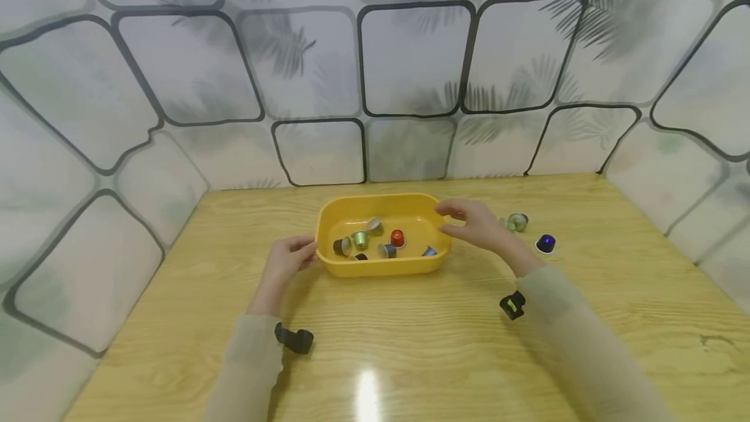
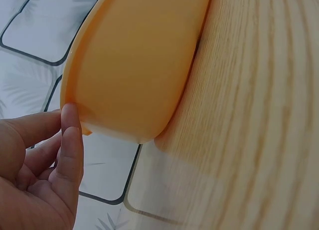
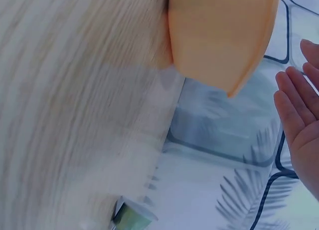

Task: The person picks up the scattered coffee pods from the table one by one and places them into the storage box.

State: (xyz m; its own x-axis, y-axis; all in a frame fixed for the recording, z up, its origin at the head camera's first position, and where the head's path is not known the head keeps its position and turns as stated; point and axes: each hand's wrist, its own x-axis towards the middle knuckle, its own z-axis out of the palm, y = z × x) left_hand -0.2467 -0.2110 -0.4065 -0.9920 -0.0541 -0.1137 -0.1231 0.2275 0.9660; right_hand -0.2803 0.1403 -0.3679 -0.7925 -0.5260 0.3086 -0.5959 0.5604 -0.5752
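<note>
A yellow plastic tub [image 1: 383,268] stands on the wooden table with several coffee capsules inside, among them a red capsule [image 1: 397,238] and a green capsule [image 1: 360,239]. My left hand [image 1: 288,256] pinches the rim at the tub's left end; in the left wrist view its fingertips [image 2: 70,115] meet the rim. At the opposite end, my right hand [image 1: 473,223] hovers beside the rim with thumb and fingers apart and nothing between them. The right wrist view shows this hand [image 3: 301,108] with extended fingers, apart from the tub [image 3: 219,35].
Right of the tub, a dark blue capsule [image 1: 546,243] stands on the table [image 1: 410,337]. Near it lie a few greenish capsules [image 1: 518,221], partly behind my right hand. A patterned wall [image 1: 316,152] rises along the table's back edge.
</note>
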